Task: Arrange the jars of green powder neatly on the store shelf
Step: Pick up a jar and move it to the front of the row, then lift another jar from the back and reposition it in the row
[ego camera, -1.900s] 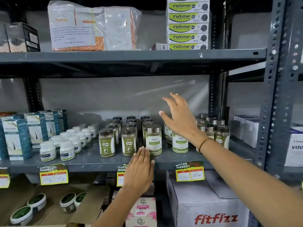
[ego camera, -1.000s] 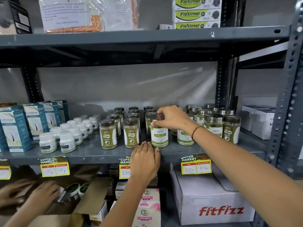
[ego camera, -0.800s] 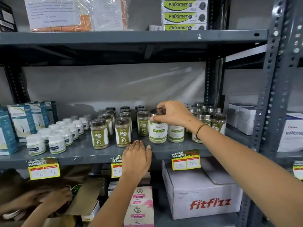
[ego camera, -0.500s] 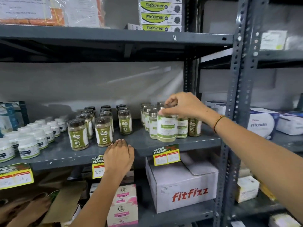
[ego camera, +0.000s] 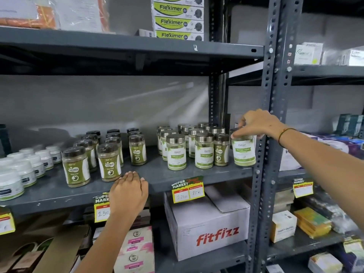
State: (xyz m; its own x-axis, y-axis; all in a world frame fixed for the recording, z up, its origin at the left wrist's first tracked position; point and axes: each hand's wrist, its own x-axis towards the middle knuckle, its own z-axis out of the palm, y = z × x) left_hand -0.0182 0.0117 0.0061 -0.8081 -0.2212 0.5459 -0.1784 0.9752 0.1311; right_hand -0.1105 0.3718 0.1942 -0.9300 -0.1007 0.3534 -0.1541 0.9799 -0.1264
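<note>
My right hand [ego camera: 256,124] grips the silver lid of a green-powder jar [ego camera: 243,151] with a white and green label, at the far right end of the grey middle shelf [ego camera: 157,180], beside the upright post. To its left stands a cluster of silver-lidded jars [ego camera: 203,152]. Further left, dark-lidded green powder jars [ego camera: 109,162] stand in rows. My left hand [ego camera: 129,191] rests flat on the shelf's front edge, fingers together, holding nothing.
White tubs [ego camera: 21,170] fill the shelf's left end. A perforated steel post [ego camera: 269,134] stands just right of the held jar. Below are a Fitfizz carton [ego camera: 208,225], pink boxes [ego camera: 136,251] and yellow price tags [ego camera: 188,192]. Fleximer boxes [ego camera: 177,22] sit above.
My right hand has carried the silver-lidded jar rightward, from the middle of the shelf past the cluster to the right end. The view panned right. My left hand stayed on the shelf edge.
</note>
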